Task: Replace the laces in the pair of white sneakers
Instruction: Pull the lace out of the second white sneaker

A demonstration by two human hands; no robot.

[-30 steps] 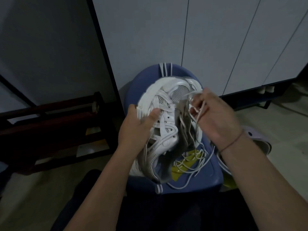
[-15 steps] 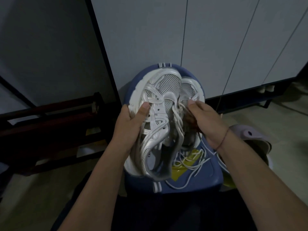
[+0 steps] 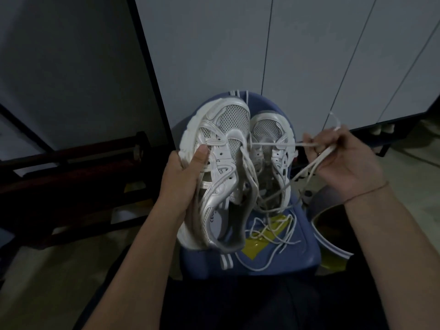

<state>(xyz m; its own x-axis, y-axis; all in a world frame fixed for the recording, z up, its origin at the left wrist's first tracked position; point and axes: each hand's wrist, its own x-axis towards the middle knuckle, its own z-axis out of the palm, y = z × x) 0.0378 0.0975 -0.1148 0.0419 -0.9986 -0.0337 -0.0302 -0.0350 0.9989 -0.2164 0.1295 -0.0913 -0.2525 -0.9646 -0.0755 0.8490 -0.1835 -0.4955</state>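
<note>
Pale cabinet panels [image 3: 214,55] were noted behind a blue stool [image 3: 304,253], with a dark wooden rack [image 3: 71,177] left of the stool.

Both white sneakers were over the stool seat, toes toward the stool's far edge. The held sneaker [image 3: 221,148] was raised at the stool's left side, and the second sneaker [image 3: 271,132] lay just beside it on the right. Loose laces [image 3: 269,232] were heaped on the near half of the seat, over a yellow packet [image 3: 257,246].

The left hand [image 3: 183,177] was clamped on the outer edge of the held sneaker, thumb pressed on the upper. The other fingers were hidden beneath the sole.

The right hand [image 3: 342,163] was held out past the stool's right edge, fingers curled together and pinching a lace [image 3: 273,144]. This lace was drawn taut across the second sneaker and appeared to start at the toe-end eyelets of the held sneaker.

Step judged: a lace was being pulled through the lowest eyelets of the first sneaker. Removal or fresh threading could not be told apart.

Next move judged: the lace ends should be evened, if threading, and a tip fed into the next eyelet. A firm hold on the sneaker would be needed, and the heaped laces kept from tangling.
</note>
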